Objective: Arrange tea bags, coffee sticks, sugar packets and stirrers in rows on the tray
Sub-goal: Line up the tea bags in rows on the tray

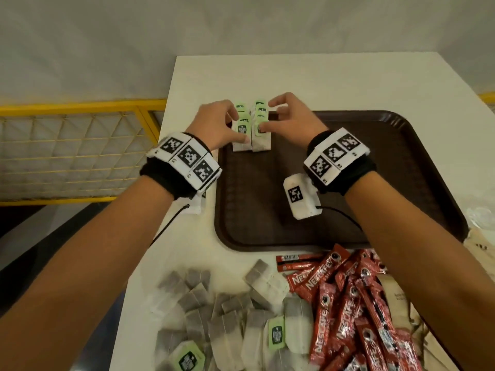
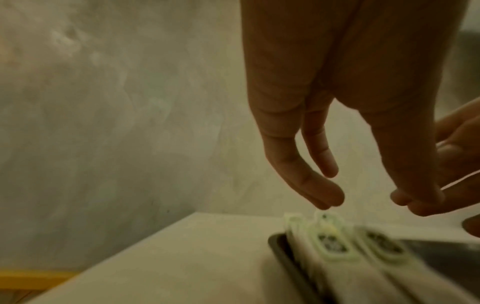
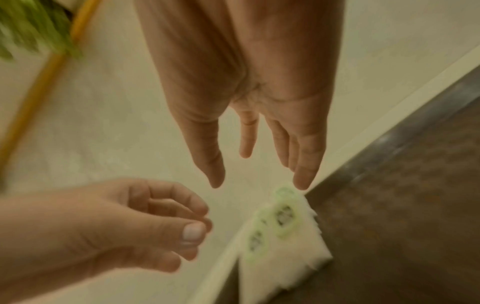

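Observation:
Two short rows of tea bags (image 1: pixel 251 135) with green tags lie side by side in the far left corner of the brown tray (image 1: pixel 348 156). My left hand (image 1: pixel 238 128) brackets the left row, thumb at its near end and fingers at its far end. My right hand (image 1: pixel 267 116) does the same on the right row, thumb on a green tag. In the left wrist view my left hand (image 2: pixel 371 201) hangs relaxed just above the tea bags (image 2: pixel 335 246). In the right wrist view my right hand (image 3: pixel 258 184) has straight fingers over the tea bags (image 3: pixel 280 232). Neither hand grips anything.
A pile of loose tea bags (image 1: pixel 227 317) and red coffee sticks (image 1: pixel 348 303) lie on the white table (image 1: pixel 321 81) in front of the tray. Beige paper packets (image 1: pixel 396 298) sit at the right. A yellow railing (image 1: pixel 80 108) runs past the table's left edge.

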